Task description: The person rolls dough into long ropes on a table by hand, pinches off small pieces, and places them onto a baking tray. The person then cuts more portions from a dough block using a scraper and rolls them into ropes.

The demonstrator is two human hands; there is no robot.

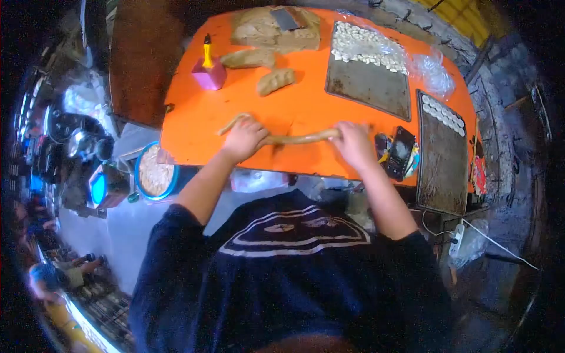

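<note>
A long, thin dough rope (301, 139) stretches across the front of the orange table. My left hand (243, 141) is closed over its left part, and a short tail of dough sticks out past the fingers. My right hand (354, 143) is closed around the right end. Beyond the rope lie a thick lump of dough (276, 82) and a longer dough piece (249, 58). At the back sits a large dough block (275, 32), with a flat dark scraper (288, 19) on top.
A pink container (209, 77) with a yellow-handled brush stands at the left. Two dark trays carry small pale dough pieces: one tray (368, 88) at the back, another (442, 170) at the right. A black phone (401, 153) lies beside my right hand. A blue-rimmed tub (139, 176) stands below the table's left edge.
</note>
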